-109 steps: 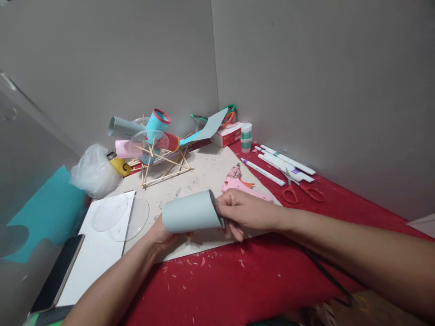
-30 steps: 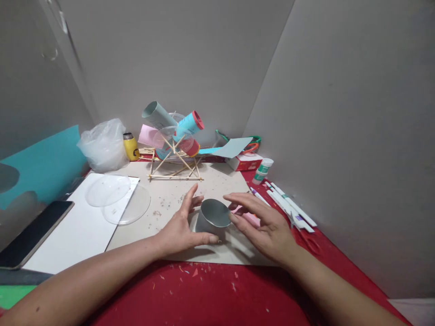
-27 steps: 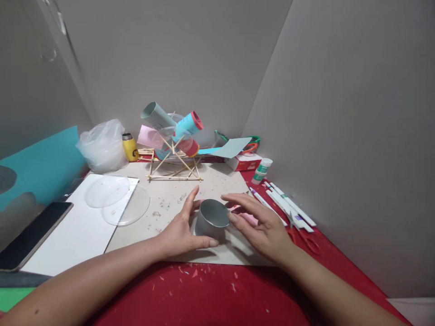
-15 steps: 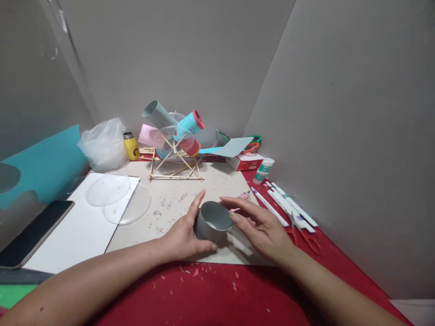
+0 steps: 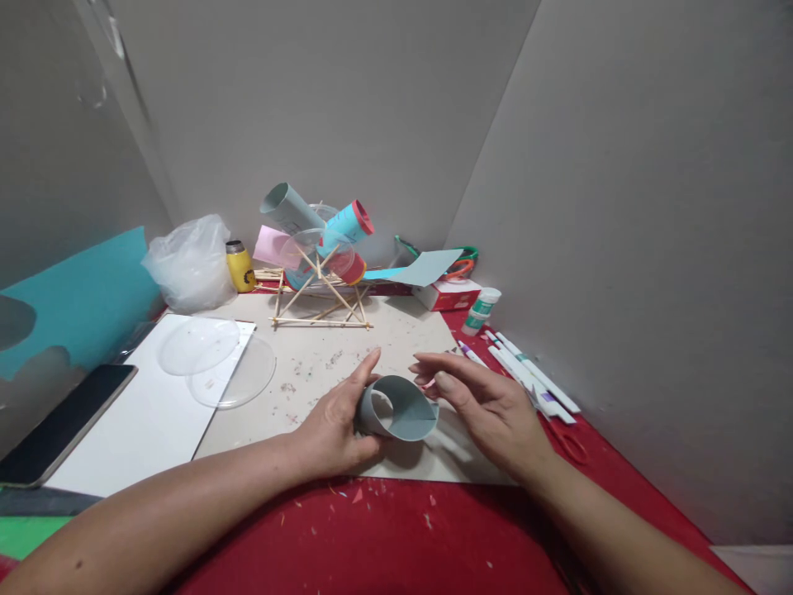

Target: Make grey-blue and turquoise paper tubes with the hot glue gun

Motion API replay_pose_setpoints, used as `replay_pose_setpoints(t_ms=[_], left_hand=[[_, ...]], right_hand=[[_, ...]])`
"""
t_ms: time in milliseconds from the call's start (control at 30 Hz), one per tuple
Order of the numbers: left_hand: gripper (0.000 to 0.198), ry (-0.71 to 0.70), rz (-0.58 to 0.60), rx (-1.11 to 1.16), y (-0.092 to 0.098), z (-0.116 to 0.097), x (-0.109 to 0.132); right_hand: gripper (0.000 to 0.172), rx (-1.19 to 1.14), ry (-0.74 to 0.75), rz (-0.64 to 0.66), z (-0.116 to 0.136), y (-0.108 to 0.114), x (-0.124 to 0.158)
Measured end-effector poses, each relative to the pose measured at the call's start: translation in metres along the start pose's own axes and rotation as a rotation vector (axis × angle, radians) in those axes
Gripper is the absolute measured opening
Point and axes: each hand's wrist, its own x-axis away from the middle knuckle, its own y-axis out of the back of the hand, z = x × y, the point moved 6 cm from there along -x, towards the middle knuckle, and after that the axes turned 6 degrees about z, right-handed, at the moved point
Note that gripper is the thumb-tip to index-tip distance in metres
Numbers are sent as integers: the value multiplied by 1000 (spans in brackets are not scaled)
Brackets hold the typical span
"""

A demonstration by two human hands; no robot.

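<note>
My left hand [image 5: 338, 421] is wrapped round a short grey paper tube [image 5: 367, 417] from its left side, thumb in front and fingers behind. The tube leans with its open mouth towards me and to the right. A pale round patch shows inside it, and a paper edge overlaps at the right rim. Just right of the tube, my right hand [image 5: 483, 401] hovers with thumb and fingers loosely curved and apart. Something pink shows by its fingertips; I cannot tell what it is. Beneath both hands lies a beige board [image 5: 248, 442].
Behind stands a stick frame [image 5: 322, 324] carrying paper tubes and clear discs. Two clear lids [image 5: 232, 376] and a phone [image 5: 68, 421] lie left, near a plastic bag [image 5: 189, 264] and yellow bottle [image 5: 240, 268]. Markers [image 5: 536, 376], red-handled scissors [image 5: 567, 438] and small tubs [image 5: 481, 310] are right.
The grey tube has tipped from nearly upright towards me and to the right, in my left hand. My right hand has come off its rim and moved slightly right.
</note>
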Motion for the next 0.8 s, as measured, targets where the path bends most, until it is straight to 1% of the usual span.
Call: replay_pose_setpoints(t_ms=[100, 167, 267, 367, 467, 600, 700, 800], left_hand=[[106, -82, -36, -41, 0, 0, 0], [106, -112, -71, -70, 2, -1, 0], [105, -124, -123, -116, 5, -2, 1], [103, -137, -162, -145, 8, -4, 1], [102, -168, -198, -191, 10, -7, 2], [95, -249, -240, -322, 13, -12, 3], [91, -313, -223, -385, 12, -15, 4], [91, -353, -188, -384, 14, -21, 6]], right_hand=[[27, -8, 5, -25, 0, 2, 1], [25, -32, -8, -52, 0, 5, 2], [32, 21, -9, -63, 4, 9, 2], [40, 163, 33, -6, 12, 6, 1], [37, 269, 79, 75, 17, -2, 0], [35, 365, 53, 192, 12, -13, 1], [35, 421, 12, 242, 7, -17, 2], [36, 410, 10, 251, 7, -17, -1]])
